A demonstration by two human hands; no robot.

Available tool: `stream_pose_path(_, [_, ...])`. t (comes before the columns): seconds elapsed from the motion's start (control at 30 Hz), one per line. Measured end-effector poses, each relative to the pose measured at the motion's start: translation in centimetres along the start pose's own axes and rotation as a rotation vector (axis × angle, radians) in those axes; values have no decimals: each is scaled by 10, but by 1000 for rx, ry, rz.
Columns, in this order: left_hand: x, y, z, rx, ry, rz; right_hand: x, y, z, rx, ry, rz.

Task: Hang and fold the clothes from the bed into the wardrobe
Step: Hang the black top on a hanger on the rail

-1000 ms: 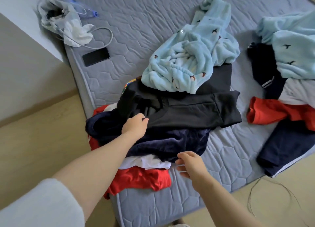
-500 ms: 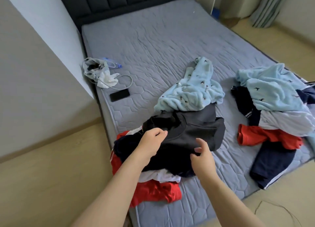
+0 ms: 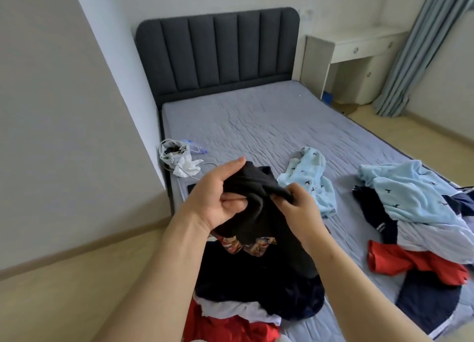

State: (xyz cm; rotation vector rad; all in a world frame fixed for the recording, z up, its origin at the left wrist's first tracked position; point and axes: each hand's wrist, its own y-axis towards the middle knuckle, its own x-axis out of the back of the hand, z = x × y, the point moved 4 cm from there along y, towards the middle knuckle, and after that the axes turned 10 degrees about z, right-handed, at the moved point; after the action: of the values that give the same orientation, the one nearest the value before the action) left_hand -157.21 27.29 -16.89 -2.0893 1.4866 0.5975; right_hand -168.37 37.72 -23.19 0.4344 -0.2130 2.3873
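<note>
Both hands grip the black garment (image 3: pixel 259 203) raised above the near pile (image 3: pixel 256 285) on the bed (image 3: pixel 256 126) — left hand (image 3: pixel 218 198) bunching, right hand (image 3: pixel 297 203) pinching. Best find the shoulder seams first — then shake it open clear of the pile.

Below my left hand (image 3: pixel 218 200) the bed (image 3: pixel 256 126) bears a dark clothes pile (image 3: pixel 256 285); right of my right hand (image 3: pixel 300 208), a second pile (image 3: pixel 423 213); a white bag (image 3: pixel 179 159) beyond.
</note>
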Motion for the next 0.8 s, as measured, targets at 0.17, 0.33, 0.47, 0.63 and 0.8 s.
stream_pose_path(0.17, [-52, -5, -50, -229, -103, 328, 42, -3, 81, 311, 226, -154])
stream_pose_path(0.33, [-51, 3, -61, -407, 208, 47, 57, -6, 86, 327, 218, -179])
stream_pose_path(0.47, [8, 17, -15, -214, 611, -524, 27, -3, 15, -11, 69, -92])
stream_pose_path(0.63, [78, 16, 62, 32, 782, -698, -18, -29, -63, -407, 73, 318])
stream_pose_path(0.8, [103, 1, 82, -68, 684, -880, -47, -44, -70, -423, -190, 870])
